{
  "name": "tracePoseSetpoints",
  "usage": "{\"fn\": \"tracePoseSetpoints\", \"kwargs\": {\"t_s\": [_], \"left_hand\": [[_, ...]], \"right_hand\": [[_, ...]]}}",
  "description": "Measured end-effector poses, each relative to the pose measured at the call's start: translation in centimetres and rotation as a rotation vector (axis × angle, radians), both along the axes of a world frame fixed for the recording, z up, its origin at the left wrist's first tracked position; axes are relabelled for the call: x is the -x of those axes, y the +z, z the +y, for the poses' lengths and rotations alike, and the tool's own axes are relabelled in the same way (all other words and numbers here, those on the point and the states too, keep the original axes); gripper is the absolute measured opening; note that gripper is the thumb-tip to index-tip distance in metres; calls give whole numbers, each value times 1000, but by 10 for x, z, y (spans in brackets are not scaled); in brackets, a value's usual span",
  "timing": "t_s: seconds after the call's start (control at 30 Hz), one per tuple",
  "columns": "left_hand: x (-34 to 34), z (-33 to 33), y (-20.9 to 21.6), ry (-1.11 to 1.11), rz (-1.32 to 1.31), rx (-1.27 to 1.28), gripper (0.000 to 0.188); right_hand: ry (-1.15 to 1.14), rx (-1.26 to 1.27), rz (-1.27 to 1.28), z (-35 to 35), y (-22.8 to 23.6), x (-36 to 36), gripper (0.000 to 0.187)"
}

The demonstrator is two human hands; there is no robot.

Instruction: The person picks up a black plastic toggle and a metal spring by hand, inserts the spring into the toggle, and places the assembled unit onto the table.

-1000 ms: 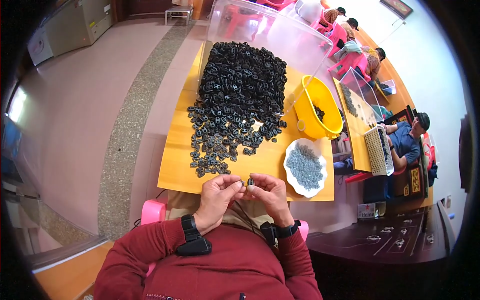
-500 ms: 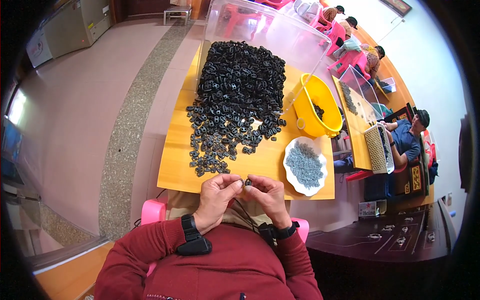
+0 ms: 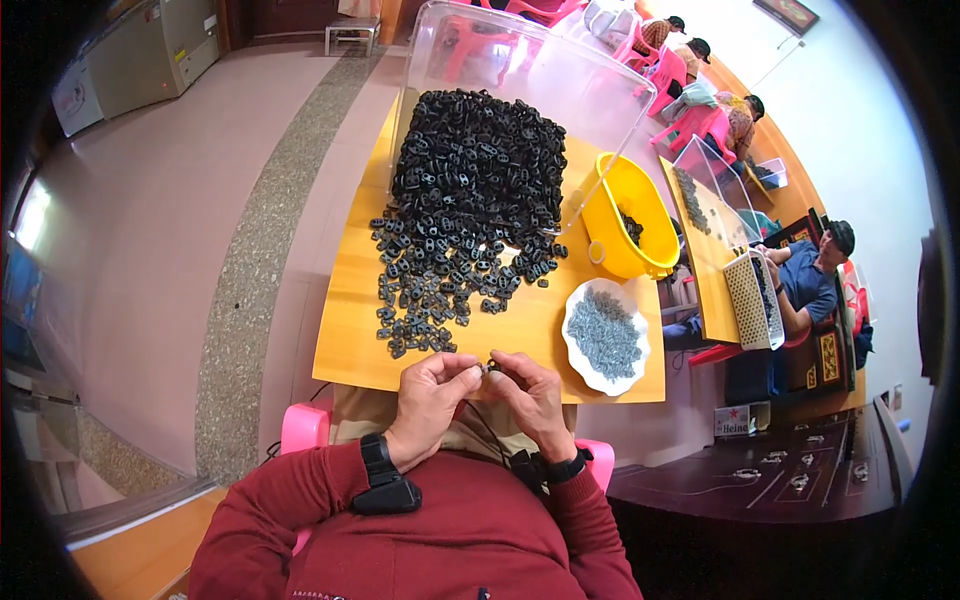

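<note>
Just off the near edge of the wooden table [image 3: 345,345], my two hands meet fingertip to fingertip. Pinched in my right hand [image 3: 533,402] is a small black plastic part [image 3: 492,366]. My left hand [image 3: 432,405] is closed too, thumb against forefinger, touching the part's left side; what it grips is too small to make out. Beyond my hands spreads a heap of black two-holed plastic pieces [image 3: 475,170], thinning into loose ones nearer me. By my right hand stands a white scalloped bowl [image 3: 643,345] of tiny grey pieces.
A clear plastic bin [image 3: 520,32] lies tipped around the heap. At the table's right is a yellow tub [image 3: 603,235] with some black pieces inside. Farther right, a person [image 3: 812,275] sits by a perforated cream basket [image 3: 745,300]; more people sit behind on pink chairs.
My hands stay together, with the right fingers slightly shifted and the black part turned between the fingertips. The whole view has moved slightly.
</note>
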State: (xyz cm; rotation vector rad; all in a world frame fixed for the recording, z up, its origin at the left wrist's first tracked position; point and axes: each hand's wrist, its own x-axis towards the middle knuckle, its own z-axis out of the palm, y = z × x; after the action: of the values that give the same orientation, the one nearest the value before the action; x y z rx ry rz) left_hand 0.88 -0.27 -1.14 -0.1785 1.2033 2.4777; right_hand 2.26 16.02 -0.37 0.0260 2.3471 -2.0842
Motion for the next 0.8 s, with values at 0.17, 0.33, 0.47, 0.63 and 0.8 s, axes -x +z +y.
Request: {"fn": "tracePoseSetpoints", "kwargs": {"t_s": [0.17, 0.33, 0.47, 0.63, 0.8], "left_hand": [[0, 0, 3, 1, -9, -15, 12], [0, 0, 2, 4, -11, -25, 11], [0, 1, 3, -2, -17, -42, 11], [2, 0, 1, -17, -24, -51, 12], [2, 0, 2, -23, -32, -28, 12]], "right_hand": [[22, -24, -12, 4, -4, 0, 25], [56, -35, 25, 8, -7, 1, 23], [86, 36, -13, 12, -5, 3, 22], [-22, 180, -165, 4, 9, 1, 16], [-110, 207, -133, 4, 4, 1, 17]]}}
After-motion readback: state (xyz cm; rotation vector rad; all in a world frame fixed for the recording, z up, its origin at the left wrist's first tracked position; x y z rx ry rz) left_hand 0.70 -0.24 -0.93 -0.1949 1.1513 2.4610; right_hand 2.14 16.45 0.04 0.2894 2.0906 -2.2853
